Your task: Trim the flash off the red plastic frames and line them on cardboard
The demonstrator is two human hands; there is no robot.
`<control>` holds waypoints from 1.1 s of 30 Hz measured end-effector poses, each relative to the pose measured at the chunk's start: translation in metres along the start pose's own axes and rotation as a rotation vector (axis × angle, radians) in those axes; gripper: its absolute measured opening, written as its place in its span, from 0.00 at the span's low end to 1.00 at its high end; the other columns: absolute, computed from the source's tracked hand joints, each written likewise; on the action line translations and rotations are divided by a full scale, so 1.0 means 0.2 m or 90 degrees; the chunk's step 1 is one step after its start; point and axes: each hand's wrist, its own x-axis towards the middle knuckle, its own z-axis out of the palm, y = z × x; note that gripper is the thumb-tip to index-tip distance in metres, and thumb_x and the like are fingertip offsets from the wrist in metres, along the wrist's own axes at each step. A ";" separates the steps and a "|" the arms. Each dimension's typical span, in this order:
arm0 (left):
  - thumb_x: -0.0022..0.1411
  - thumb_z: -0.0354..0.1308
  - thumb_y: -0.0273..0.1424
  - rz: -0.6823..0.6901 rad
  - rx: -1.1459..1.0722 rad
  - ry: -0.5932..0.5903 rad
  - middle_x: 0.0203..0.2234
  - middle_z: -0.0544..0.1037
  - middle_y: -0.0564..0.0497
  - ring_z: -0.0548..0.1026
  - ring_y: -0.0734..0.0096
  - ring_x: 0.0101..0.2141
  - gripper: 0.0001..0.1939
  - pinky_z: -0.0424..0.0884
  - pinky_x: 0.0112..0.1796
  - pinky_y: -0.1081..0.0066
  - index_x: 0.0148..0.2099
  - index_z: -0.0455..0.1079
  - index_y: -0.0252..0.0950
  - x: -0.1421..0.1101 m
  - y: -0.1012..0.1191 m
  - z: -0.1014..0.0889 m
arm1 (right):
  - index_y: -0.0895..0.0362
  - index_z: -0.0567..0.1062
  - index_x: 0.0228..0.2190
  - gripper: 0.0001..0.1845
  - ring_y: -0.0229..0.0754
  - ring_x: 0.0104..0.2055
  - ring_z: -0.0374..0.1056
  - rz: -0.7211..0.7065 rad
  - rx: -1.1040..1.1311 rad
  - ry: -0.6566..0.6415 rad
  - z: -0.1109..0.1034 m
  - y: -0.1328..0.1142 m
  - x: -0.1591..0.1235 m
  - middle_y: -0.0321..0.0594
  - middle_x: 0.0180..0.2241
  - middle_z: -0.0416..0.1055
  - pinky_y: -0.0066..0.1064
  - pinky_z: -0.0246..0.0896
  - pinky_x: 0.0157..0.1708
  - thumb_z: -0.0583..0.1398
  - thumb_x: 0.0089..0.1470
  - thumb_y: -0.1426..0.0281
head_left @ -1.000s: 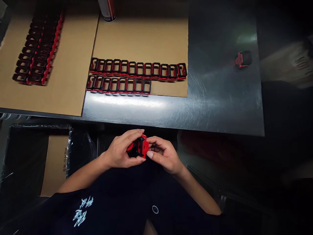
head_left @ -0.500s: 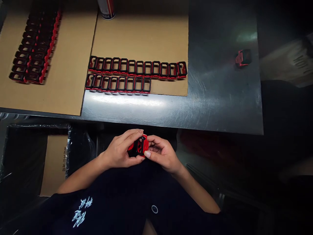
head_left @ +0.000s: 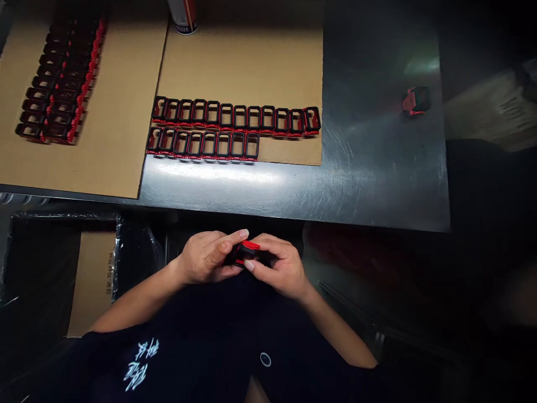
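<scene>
Both my hands meet below the near edge of the steel table [head_left: 361, 168], over my lap. Between them is a small red and black plastic part [head_left: 245, 252], turned edge-up and mostly covered by fingers. My left hand [head_left: 207, 260] pinches it from the left with thumb and forefinger. My right hand [head_left: 279, 266] grips it from the right, fingers curled round it. On a cardboard sheet [head_left: 235, 61] ahead lie two neat rows of red and black frame parts [head_left: 235, 127].
A second cardboard sheet [head_left: 117, 112] at the left carries a stacked batch of the same parts [head_left: 59, 78]. A red and white can [head_left: 183, 15] stands at the back. One loose part [head_left: 415, 101] lies at the right. A plastic-lined box [head_left: 62, 268] sits low left.
The part has been turned in my hands from showing its face to lying edge-on, and my fingers have closed lower around it. Nothing on the table has moved.
</scene>
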 end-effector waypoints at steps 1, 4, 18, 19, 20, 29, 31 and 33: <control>0.61 0.67 0.36 0.000 -0.018 0.003 0.48 0.81 0.36 0.81 0.68 0.30 0.56 0.77 0.29 0.70 0.76 0.30 0.37 0.00 0.00 0.00 | 0.57 0.81 0.39 0.07 0.38 0.32 0.71 0.033 0.039 -0.012 0.00 0.01 0.00 0.40 0.35 0.75 0.26 0.70 0.31 0.68 0.56 0.69; 0.59 0.69 0.41 -0.018 -0.091 0.012 0.50 0.80 0.31 0.83 0.65 0.35 0.59 0.79 0.33 0.69 0.76 0.32 0.33 0.00 0.01 0.00 | 0.57 0.80 0.40 0.11 0.39 0.32 0.72 0.154 0.208 -0.045 0.00 0.04 -0.01 0.40 0.34 0.75 0.28 0.71 0.33 0.68 0.57 0.65; 0.55 0.69 0.50 -0.290 -0.216 -0.055 0.52 0.77 0.36 0.81 0.66 0.37 0.58 0.81 0.39 0.66 0.75 0.40 0.40 -0.03 0.04 0.00 | 0.59 0.77 0.41 0.20 0.33 0.22 0.70 0.373 0.546 -0.012 0.02 0.09 0.02 0.37 0.29 0.75 0.20 0.70 0.21 0.73 0.53 0.60; 0.55 0.69 0.47 -0.289 -0.210 -0.070 0.53 0.76 0.36 0.80 0.61 0.42 0.55 0.80 0.42 0.63 0.75 0.43 0.40 -0.02 0.04 0.00 | 0.59 0.77 0.40 0.19 0.33 0.21 0.69 0.367 0.541 -0.002 0.02 0.09 0.02 0.36 0.27 0.74 0.19 0.69 0.21 0.74 0.53 0.61; 0.56 0.69 0.45 -0.287 -0.204 -0.084 0.53 0.75 0.36 0.79 0.57 0.47 0.52 0.80 0.46 0.60 0.74 0.46 0.39 -0.02 0.04 0.00 | 0.59 0.77 0.39 0.19 0.32 0.20 0.68 0.361 0.529 0.006 0.02 0.08 0.02 0.36 0.25 0.74 0.19 0.68 0.20 0.74 0.53 0.61; 0.55 0.68 0.31 -0.301 -0.217 -0.122 0.54 0.72 0.40 0.74 0.54 0.54 0.41 0.77 0.52 0.56 0.68 0.57 0.41 0.01 0.06 -0.01 | 0.60 0.76 0.37 0.22 0.32 0.19 0.67 0.353 0.417 0.041 0.05 0.07 0.04 0.34 0.22 0.72 0.18 0.65 0.19 0.76 0.48 0.59; 0.56 0.67 0.30 -0.307 -0.214 -0.148 0.55 0.71 0.40 0.74 0.55 0.54 0.42 0.77 0.51 0.56 0.69 0.56 0.42 0.01 0.06 -0.01 | 0.60 0.76 0.37 0.23 0.32 0.19 0.67 0.358 0.393 0.030 0.04 0.07 0.04 0.34 0.23 0.73 0.18 0.65 0.19 0.76 0.47 0.58; 0.57 0.67 0.30 -0.314 -0.221 -0.159 0.55 0.71 0.40 0.74 0.55 0.54 0.42 0.77 0.52 0.56 0.70 0.55 0.42 0.00 0.06 -0.01 | 0.60 0.77 0.37 0.24 0.33 0.21 0.68 0.357 0.359 0.026 0.03 0.07 0.04 0.35 0.23 0.74 0.18 0.65 0.20 0.76 0.47 0.57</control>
